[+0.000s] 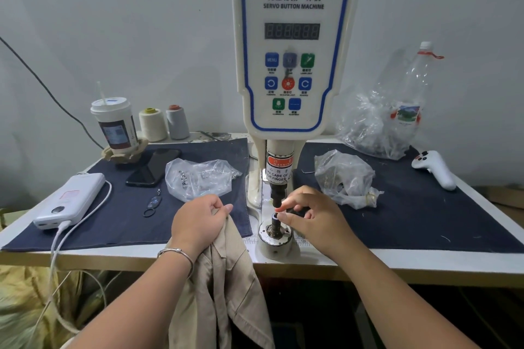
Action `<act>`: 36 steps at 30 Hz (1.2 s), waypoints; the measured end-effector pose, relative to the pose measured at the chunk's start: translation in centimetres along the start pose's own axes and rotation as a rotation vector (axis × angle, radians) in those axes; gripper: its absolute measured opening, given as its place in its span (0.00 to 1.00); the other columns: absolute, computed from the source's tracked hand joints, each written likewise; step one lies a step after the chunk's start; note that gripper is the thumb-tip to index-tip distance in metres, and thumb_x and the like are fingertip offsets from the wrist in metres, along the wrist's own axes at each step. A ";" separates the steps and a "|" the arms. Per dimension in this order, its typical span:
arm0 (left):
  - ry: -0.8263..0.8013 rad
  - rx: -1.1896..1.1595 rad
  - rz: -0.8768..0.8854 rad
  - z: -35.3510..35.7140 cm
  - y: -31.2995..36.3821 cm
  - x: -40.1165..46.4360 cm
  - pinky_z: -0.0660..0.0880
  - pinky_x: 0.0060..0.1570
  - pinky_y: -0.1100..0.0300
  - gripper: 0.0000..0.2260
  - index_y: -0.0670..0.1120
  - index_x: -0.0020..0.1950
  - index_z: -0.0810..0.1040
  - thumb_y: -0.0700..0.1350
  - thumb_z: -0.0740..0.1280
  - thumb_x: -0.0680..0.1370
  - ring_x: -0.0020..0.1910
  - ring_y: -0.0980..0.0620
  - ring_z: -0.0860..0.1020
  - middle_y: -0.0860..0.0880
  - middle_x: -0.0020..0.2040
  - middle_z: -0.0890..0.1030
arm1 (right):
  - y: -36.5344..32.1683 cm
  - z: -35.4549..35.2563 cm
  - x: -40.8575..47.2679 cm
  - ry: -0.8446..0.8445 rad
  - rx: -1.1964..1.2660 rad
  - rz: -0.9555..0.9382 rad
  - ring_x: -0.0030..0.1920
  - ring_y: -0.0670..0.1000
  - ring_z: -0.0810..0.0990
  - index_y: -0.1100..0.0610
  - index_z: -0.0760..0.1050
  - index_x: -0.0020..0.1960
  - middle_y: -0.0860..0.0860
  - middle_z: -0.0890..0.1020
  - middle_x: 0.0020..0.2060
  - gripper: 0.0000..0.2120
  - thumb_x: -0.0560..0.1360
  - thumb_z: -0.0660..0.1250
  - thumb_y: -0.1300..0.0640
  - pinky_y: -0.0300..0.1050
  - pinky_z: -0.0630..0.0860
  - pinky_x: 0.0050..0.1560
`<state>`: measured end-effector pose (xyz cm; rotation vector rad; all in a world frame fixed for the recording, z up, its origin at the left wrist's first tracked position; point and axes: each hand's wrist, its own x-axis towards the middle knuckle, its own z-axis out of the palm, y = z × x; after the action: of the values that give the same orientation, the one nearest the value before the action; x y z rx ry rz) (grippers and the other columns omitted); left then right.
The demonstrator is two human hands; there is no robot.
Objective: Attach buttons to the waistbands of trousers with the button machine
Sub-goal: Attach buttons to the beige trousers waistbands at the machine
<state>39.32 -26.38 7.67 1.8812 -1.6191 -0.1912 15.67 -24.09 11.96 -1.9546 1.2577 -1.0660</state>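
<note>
Loading looks to be the step in hand: the right hand (309, 214) has its fingers (283, 217) pinched at the lower die (275, 222) of the button machine (293, 51), apparently seating a small part, while left of that die the left hand (198, 221) grasps the beige trousers (224, 278), whose waistband must next go over it.

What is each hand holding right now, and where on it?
The left hand grips the beige trousers by their bunched top edge. The right hand has its fingertips at the machine's lower die; whether it pinches a button cannot be told.
</note>
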 end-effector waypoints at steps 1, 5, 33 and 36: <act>-0.012 0.000 0.002 -0.1 0.1 0.0 0.63 0.34 0.57 0.14 0.53 0.34 0.72 0.54 0.67 0.78 0.37 0.51 0.74 0.55 0.30 0.74 | -0.1 -0.1 -0.2 0.003 0.004 0.002 0.42 0.45 0.75 0.45 0.80 0.38 0.45 0.79 0.44 0.09 0.70 0.75 0.58 0.31 0.67 0.39; -0.110 -0.079 0.002 -1.0 0.1 -0.1 0.64 0.32 0.59 0.13 0.49 0.35 0.77 0.53 0.69 0.77 0.30 0.56 0.70 0.55 0.23 0.69 | -0.6 -1.4 -1.2 0.050 0.011 0.033 0.38 0.43 0.74 0.52 0.82 0.41 0.48 0.80 0.41 0.02 0.71 0.75 0.58 0.30 0.69 0.39; -0.414 -0.648 0.586 -12.8 11.1 -12.2 0.66 0.40 0.54 0.08 0.52 0.41 0.77 0.55 0.66 0.75 0.38 0.43 0.70 0.46 0.37 0.75 | -9.8 -6.9 -9.5 -0.557 0.492 0.097 0.36 0.47 0.74 0.54 0.76 0.39 0.52 0.75 0.35 0.09 0.67 0.75 0.63 0.37 0.72 0.38; -0.409 -0.685 0.581 -13.2 11.2 -12.0 0.64 0.38 0.58 0.09 0.52 0.41 0.77 0.56 0.64 0.75 0.36 0.47 0.67 0.52 0.36 0.73 | -9.6 -8.2 -9.8 -0.607 0.519 0.112 0.40 0.50 0.76 0.59 0.76 0.44 0.55 0.78 0.39 0.08 0.68 0.74 0.65 0.38 0.75 0.42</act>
<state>33.75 -10.72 20.72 0.8518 -1.9608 -0.7976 10.76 -11.70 20.75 -1.5986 0.6628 -0.5872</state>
